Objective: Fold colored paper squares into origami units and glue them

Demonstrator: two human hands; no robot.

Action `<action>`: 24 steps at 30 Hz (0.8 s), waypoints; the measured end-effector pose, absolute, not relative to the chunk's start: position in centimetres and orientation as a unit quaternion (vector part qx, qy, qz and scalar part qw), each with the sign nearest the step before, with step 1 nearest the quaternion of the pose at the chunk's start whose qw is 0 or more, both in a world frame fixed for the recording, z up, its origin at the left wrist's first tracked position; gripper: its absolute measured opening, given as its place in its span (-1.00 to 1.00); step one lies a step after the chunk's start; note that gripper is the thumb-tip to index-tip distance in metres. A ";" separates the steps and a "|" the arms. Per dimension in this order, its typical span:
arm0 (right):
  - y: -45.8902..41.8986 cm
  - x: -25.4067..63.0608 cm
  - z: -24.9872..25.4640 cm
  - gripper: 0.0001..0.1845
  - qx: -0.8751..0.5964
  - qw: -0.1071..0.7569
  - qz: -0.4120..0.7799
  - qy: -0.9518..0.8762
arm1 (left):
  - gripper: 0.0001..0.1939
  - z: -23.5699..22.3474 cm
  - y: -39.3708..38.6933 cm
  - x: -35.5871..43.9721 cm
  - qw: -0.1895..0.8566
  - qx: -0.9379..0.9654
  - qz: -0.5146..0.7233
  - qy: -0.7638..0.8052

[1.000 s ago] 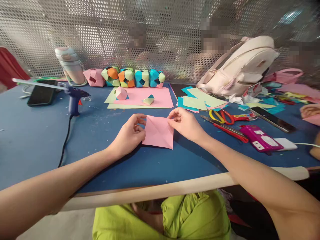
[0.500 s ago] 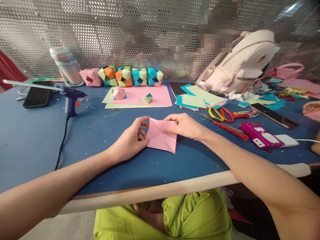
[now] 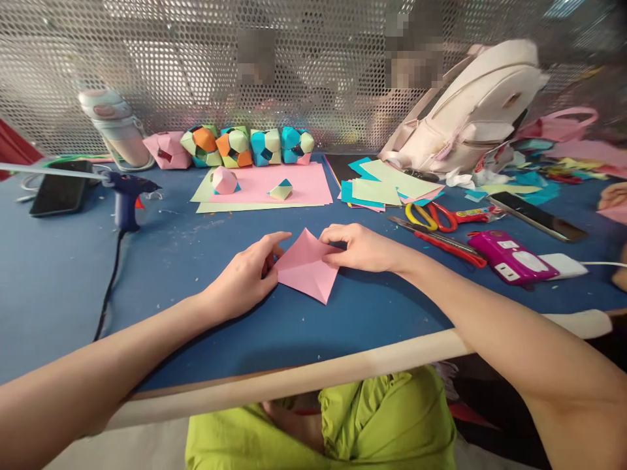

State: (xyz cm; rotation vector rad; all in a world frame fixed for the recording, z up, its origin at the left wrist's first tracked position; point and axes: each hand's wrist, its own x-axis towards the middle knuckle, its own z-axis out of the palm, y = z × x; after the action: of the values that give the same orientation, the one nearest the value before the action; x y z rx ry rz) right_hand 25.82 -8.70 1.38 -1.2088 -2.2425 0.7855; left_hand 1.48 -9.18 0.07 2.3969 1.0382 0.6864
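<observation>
A square of pink paper (image 3: 308,271) with crease lines is held just over the blue table, one corner pointing away from me and one toward me. My right hand (image 3: 360,247) pinches its right corner between thumb and fingers. At the left corner, my left hand (image 3: 249,271) has its thumb against the paper, with the forefinger stretched out and the other fingers curled. Beyond the hands, a small pink folded paper piece (image 3: 224,181) and a green-and-blue folded piece (image 3: 281,190) rest on pink sheets (image 3: 313,183).
Several folded paper balls (image 3: 235,147) line the mesh wall. A glue gun (image 3: 126,199) stands left, near a phone (image 3: 63,189) and bottle (image 3: 110,127). On the right are paper strips (image 3: 377,189), scissors (image 3: 441,245), a purple power adapter (image 3: 509,256), a backpack (image 3: 480,117) and another person's hand (image 3: 612,196).
The pink paper has turned so that a corner now points away from me. Both hands still hold it, the left one slightly further left. The whole view has shifted a little.
</observation>
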 end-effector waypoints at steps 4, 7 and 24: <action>-8.9 25.6 1.1 -0.81 -0.423 0.239 0.265 -0.833 | -0.50 0.0 -9.1 1.4 0.206 0.872 0.243 0.371; -9.3 25.3 1.1 -0.73 -0.424 0.248 0.273 -0.827 | -0.50 0.2 -9.2 1.5 0.227 0.861 0.251 0.381; -9.2 24.2 1.3 -0.84 -0.463 0.554 0.365 -0.588 | -0.70 1.6 -10.2 3.1 0.612 0.486 0.476 0.403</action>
State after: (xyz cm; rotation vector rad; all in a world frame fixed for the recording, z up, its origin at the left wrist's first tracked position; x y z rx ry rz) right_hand 24.17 -9.19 1.29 -1.0934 -1.3890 0.8619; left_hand 3.07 -10.24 1.62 1.1214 0.9299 1.0993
